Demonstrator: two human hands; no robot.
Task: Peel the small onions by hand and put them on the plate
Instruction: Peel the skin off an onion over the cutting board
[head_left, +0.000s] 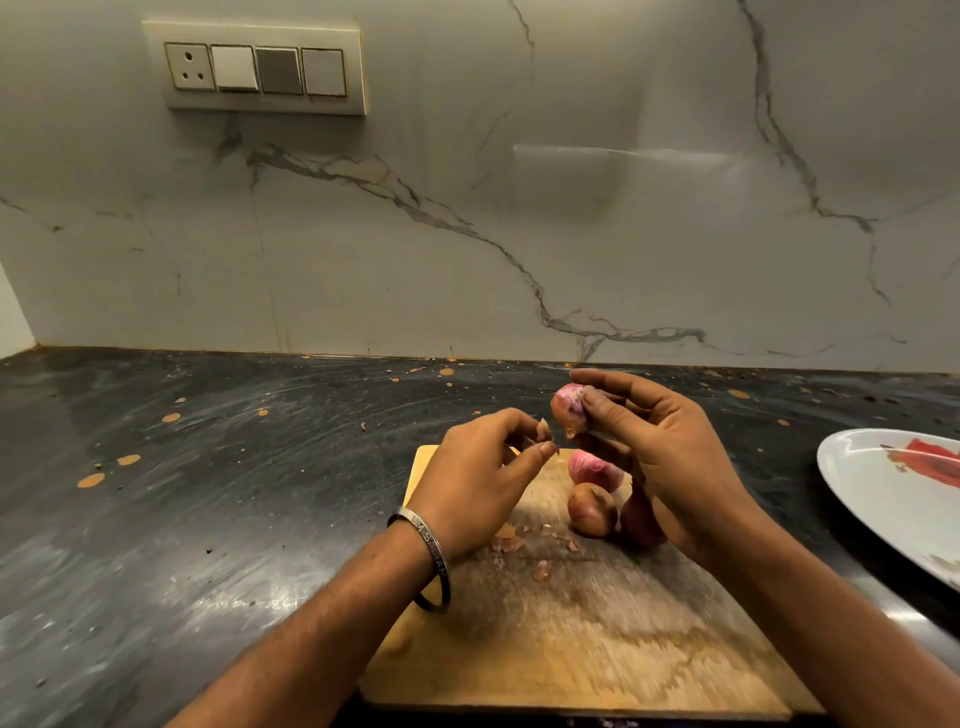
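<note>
1. Right hand (654, 441) pinches onion (569, 410), raised above board (571, 639).
2. Left hand (483, 478) pinches skin flake (543, 428) just beside it.
3. Drop flake, regrip loose edge, pull toward root.
4. Plate (893, 493) right of right hand.

The dark desk (218, 519) has lots of bare room on its left side, from the back edge to the front edge. A wooden board (571, 639) lies near the front edge, in the middle. Small onions (592, 509) sit on the far part of the board, with bits of peel (519, 545) just beside them, so that part is crowded. The near part of the board is bare. A white plate (893, 499) lies at the right edge, apart from the board, with a dark strip of desk between them. The wall (467, 234) stands right behind the back edge.
</note>
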